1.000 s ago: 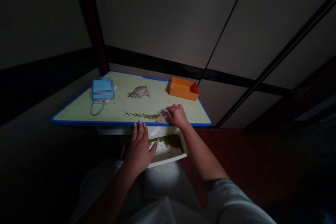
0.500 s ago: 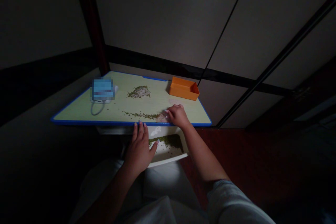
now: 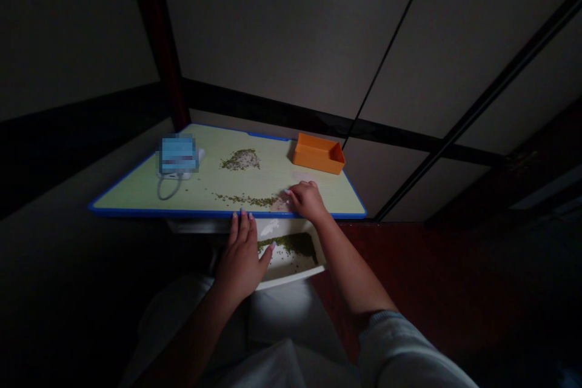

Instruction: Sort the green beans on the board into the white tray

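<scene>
My left hand (image 3: 240,257) grips the near left rim of a white tray (image 3: 291,276) held just below the front edge of a pale green board with a blue border (image 3: 136,191). Green beans (image 3: 291,245) lie in the tray. My right hand (image 3: 307,200) rests on the board near its front edge, fingers curled and pointing left, touching the right end of a thin line of green beans (image 3: 248,199). What the curled fingers hold cannot be made out. A second small heap of beans (image 3: 240,159) lies farther back.
An orange box (image 3: 318,153) stands at the board's back right. A blurred blue object with a white cable (image 3: 177,157) sits at the back left. A dark red post (image 3: 157,42) rises behind the board. The room around is dim.
</scene>
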A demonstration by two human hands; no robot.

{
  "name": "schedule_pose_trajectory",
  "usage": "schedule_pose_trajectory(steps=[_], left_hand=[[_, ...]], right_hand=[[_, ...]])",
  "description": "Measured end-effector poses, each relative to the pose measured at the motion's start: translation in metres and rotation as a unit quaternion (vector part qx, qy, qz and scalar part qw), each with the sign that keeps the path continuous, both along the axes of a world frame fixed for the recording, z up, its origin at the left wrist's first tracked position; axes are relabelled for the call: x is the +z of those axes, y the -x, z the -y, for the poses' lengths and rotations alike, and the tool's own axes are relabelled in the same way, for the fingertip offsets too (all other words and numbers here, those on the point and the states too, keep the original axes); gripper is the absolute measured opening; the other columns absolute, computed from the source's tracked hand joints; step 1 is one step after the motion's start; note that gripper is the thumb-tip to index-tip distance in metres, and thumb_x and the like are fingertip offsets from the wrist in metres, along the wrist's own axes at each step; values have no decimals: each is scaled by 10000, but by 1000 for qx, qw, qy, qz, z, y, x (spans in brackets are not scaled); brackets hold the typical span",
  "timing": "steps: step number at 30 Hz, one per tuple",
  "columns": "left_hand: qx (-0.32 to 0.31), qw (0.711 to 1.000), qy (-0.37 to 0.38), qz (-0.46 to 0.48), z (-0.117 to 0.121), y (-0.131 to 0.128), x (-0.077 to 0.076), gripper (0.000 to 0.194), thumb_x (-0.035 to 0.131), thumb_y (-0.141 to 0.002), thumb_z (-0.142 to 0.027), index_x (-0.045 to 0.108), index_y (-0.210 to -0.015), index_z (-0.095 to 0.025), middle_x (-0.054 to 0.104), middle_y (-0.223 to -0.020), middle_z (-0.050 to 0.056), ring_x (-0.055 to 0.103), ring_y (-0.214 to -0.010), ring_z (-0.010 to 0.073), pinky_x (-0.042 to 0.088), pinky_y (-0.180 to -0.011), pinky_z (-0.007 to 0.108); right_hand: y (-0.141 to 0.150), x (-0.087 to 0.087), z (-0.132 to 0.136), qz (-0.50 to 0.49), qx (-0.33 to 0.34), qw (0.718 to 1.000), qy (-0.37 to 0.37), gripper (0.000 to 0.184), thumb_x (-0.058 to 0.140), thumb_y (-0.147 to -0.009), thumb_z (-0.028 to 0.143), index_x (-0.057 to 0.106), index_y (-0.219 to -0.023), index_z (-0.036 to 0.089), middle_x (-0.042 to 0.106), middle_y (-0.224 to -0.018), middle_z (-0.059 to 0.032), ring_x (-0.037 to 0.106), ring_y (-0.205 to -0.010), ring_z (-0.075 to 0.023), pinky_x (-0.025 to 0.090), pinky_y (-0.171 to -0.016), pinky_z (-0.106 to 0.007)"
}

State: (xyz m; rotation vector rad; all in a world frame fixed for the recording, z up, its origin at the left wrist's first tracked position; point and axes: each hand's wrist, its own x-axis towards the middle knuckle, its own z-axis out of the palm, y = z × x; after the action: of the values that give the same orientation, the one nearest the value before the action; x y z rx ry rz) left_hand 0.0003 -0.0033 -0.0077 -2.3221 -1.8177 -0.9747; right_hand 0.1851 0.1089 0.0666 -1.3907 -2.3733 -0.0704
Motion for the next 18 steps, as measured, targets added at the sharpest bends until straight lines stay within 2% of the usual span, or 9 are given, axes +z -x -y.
schedule_pose_trajectory(steps=[9,14,18], left_hand=[[4,1000,-3,1,-1,-1,-3,728,451,-848,-468,307,-1399,-15,268,-1503,248,101,-1428,355,304,-1099,515],[5,1000,3,3,0,-1,-1,736,440,-849,-480,326,-1382,15,269,-1498,262,104,-1428,361,303,-1102,505],[6,1000,10,1,0,-1,1,734,439,-848,-477,327,-1383,12,268,-1501,256,104,-1429,359,300,-1104,498]], right_hand=[[-2,-1,0,-5,30,1000,0,272,411,-952,257,653,-857,177,692,-859,-58,537,-873,-179,259,-823,-306],[-6,-4,-1,-22,13,1000,-6,283,404,-958,266,650,-851,176,691,-863,-60,541,-873,-178,270,-830,-304],[3,-2,1,-19,14,1000,-4,288,399,-960,277,655,-874,178,687,-862,-63,546,-868,-178,282,-830,-302]])
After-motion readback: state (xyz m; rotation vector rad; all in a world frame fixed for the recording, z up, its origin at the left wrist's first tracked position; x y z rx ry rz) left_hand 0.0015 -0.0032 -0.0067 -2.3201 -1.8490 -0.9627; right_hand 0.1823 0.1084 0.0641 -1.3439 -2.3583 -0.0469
